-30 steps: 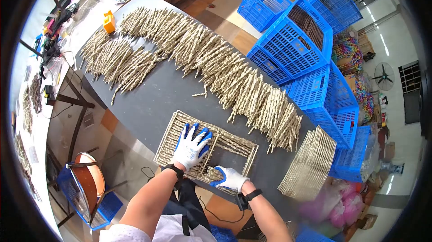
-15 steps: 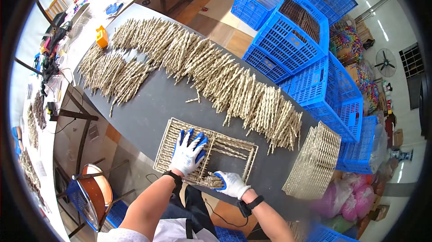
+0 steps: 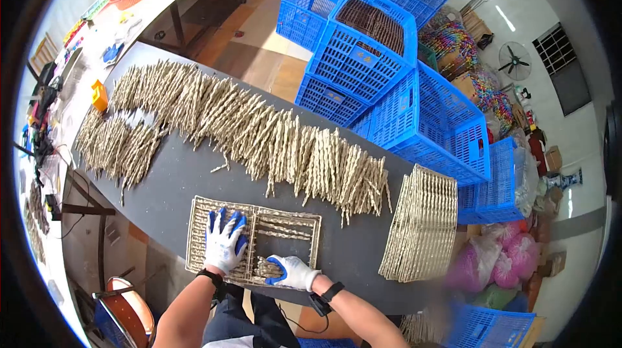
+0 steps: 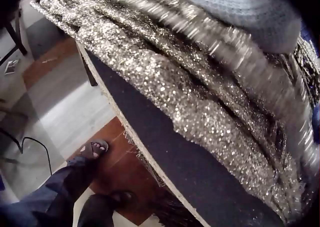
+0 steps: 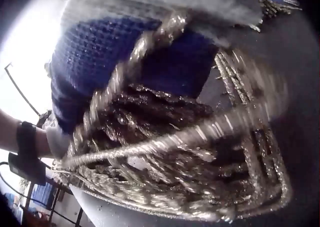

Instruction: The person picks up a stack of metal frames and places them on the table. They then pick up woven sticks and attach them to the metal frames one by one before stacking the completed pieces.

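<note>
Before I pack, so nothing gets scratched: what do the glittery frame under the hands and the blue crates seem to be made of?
Glittery frame: pale gold-silver, perhaps wire wrapped in fibre or foil; its ridges sparkle and its edges run straight, but any core is hidden.

Blue crates: probably moulded plastic, slightly glossy, judging by the even colour and lattice walls.

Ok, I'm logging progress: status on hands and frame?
Left hand spread on frame. Right hand gripping twisted strands at frame's near edge. Loose pile beyond, not in the way.

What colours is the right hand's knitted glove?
The glove is white, blue at the fingers, clearest in the head view.
</note>
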Demonstrator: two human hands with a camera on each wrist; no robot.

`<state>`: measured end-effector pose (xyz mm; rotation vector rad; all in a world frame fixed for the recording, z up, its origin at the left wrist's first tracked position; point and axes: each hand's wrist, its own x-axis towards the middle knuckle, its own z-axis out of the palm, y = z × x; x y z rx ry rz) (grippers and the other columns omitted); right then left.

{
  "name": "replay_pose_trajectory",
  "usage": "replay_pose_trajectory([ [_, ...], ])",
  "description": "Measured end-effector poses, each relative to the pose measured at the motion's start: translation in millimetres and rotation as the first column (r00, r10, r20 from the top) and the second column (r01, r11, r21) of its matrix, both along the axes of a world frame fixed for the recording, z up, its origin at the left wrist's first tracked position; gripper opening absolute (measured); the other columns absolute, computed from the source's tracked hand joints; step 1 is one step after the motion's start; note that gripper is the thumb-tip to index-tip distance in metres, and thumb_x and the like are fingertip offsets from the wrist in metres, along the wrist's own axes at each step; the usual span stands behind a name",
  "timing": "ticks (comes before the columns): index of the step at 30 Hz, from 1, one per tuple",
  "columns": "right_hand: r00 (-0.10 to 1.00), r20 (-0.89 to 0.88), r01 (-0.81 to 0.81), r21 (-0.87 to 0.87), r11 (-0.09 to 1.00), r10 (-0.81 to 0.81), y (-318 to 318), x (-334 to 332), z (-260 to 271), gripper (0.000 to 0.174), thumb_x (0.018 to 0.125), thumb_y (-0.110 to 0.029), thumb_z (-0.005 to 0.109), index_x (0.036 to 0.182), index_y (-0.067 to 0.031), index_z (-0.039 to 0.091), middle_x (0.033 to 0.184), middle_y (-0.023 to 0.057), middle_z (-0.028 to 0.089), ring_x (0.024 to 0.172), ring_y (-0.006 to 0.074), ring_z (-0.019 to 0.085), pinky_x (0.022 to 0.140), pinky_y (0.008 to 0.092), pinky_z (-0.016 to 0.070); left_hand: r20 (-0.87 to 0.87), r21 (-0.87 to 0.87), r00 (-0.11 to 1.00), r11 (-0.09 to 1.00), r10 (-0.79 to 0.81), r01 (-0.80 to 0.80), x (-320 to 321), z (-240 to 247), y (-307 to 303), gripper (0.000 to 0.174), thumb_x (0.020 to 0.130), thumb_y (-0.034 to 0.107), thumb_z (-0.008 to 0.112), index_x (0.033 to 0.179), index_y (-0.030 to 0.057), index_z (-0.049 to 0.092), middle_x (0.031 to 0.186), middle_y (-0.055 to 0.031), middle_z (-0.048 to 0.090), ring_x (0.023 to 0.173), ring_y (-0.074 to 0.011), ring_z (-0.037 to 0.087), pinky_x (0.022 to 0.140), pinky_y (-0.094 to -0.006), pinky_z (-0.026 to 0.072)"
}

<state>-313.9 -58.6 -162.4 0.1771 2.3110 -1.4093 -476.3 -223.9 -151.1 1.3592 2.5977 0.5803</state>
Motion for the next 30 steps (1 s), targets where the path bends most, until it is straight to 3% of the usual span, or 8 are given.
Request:
replay_pose_trajectory([
  [7, 0.915, -0.117, 0.378, -0.079, 0.923, -0.385, 3.4, -0.9, -1.3, 0.063, 0.072, -0.034, 0.082, 0.120, -0.0030, 0.056, 0.093, 0.0162, 0.070, 0.089, 0.0275, 0.069, 0.079, 0.0367, 0.0528, -0.021, -0.024, 1.000, 1.000, -0.007, 0.006, -1.0, -3.8, -2.7, 0.053, 0.078, 0.027, 0.066, 0.129, 0.0141, 0.056, 0.141, -0.0100, 0.046, 0.135, -0.0417, 0.032, 0.114, -0.0604, 0.0142],
  [10, 0.652, -0.237, 0.618, -0.384, 0.686, -0.721, 0.7, -16.4, 32.6, 0.037, 0.078, -0.015, 0.079, 0.109, -0.0028, 0.063, 0.091, 0.0081, 0.071, 0.085, 0.0172, 0.068, 0.074, 0.0302, 0.0528, -0.052, -0.016, 0.999, 1.000, -0.018, 0.017, -1.8, -8.6, -3.5, 0.052, 0.079, 0.030, 0.065, 0.129, 0.0153, 0.056, 0.141, -0.0084, 0.046, 0.135, -0.0404, 0.033, 0.114, -0.0602, 0.0154],
  [13, 0.561, 0.049, 0.745, -0.466, 0.478, -0.827, 10.3, -37.5, 49.9, 0.028, 0.079, -0.004, 0.075, 0.105, -0.0001, 0.064, 0.093, 0.0022, 0.069, 0.079, 0.0101, 0.063, 0.072, 0.0274, 0.0519, -0.050, -0.005, 0.999, 1.000, -0.015, 0.015, -1.5, -10.1, -6.0, 0.050, 0.081, 0.031, 0.063, 0.129, 0.0167, 0.056, 0.140, -0.0083, 0.047, 0.135, -0.0394, 0.033, 0.114, -0.0597, 0.0154],
  [17, 0.350, -0.005, 0.804, -0.511, 0.304, -0.937, 23.1, -92.4, 60.6, 0.025, 0.078, 0.000, 0.075, 0.101, -0.0003, 0.067, 0.091, 0.0016, 0.068, 0.077, 0.0101, 0.062, 0.072, 0.0269, 0.0513, -0.012, 0.023, 1.000, 0.999, -0.025, 0.025, -4.3, -8.1, -8.6, 0.048, 0.085, 0.032, 0.061, 0.130, 0.0169, 0.056, 0.140, -0.0085, 0.048, 0.135, -0.0399, 0.033, 0.114, -0.0601, 0.0140],
  [20, 0.274, 0.174, 0.940, -0.258, 0.225, -0.946, 41.0, -150.1, 94.0, 0.026, 0.075, -0.007, 0.079, 0.098, -0.0022, 0.068, 0.085, 0.0003, 0.067, 0.068, 0.0091, 0.058, 0.061, 0.0267, 0.0467, 0.049, 0.091, 0.999, 0.996, -0.025, 0.020, -7.8, -12.0, -11.8, 0.046, 0.085, 0.035, 0.061, 0.127, 0.0157, 0.058, 0.139, -0.0081, 0.048, 0.134, -0.0399, 0.033, 0.114, -0.0608, 0.0139],
  [23, 0.213, -0.031, 0.941, -0.262, 0.214, -0.977, 70.3, -206.2, 72.3, 0.020, 0.077, -0.011, 0.078, 0.091, -0.0021, 0.068, 0.074, -0.0012, 0.065, 0.058, 0.0090, 0.053, 0.053, 0.0257, 0.0416, 0.118, 0.128, 0.992, 0.991, -0.049, 0.033, -12.5, -13.5, -15.0, 0.045, 0.086, 0.035, 0.061, 0.127, 0.0151, 0.058, 0.139, -0.0082, 0.049, 0.134, -0.0404, 0.034, 0.113, -0.0613, 0.0139],
  [28, 0.293, -0.141, 0.922, 0.303, 0.240, -0.946, 113.1, -281.7, 34.2, 0.033, 0.071, -0.017, 0.082, 0.097, 0.0003, 0.070, 0.090, 0.0107, 0.070, 0.074, 0.0185, 0.064, 0.069, 0.0346, 0.0500, 0.230, 0.115, 0.969, 0.991, -0.087, 0.062, -15.6, -19.4, -19.6, 0.047, 0.091, 0.035, 0.055, 0.134, 0.0171, 0.052, 0.144, -0.0058, 0.044, 0.138, -0.0372, 0.029, 0.114, -0.0589, 0.0132],
  [30, 0.206, -0.089, 0.955, 0.234, 0.181, -0.974, 111.0, -296.6, 28.9, 0.037, 0.073, -0.017, 0.081, 0.103, 0.0014, 0.068, 0.088, 0.0088, 0.069, 0.073, 0.0165, 0.060, 0.069, 0.0351, 0.0485, 0.289, 0.117, 0.953, 0.991, -0.093, 0.061, -17.5, -16.7, -21.1, 0.047, 0.091, 0.035, 0.055, 0.134, 0.0174, 0.052, 0.145, -0.0055, 0.043, 0.139, -0.0366, 0.028, 0.114, -0.0588, 0.0131],
])
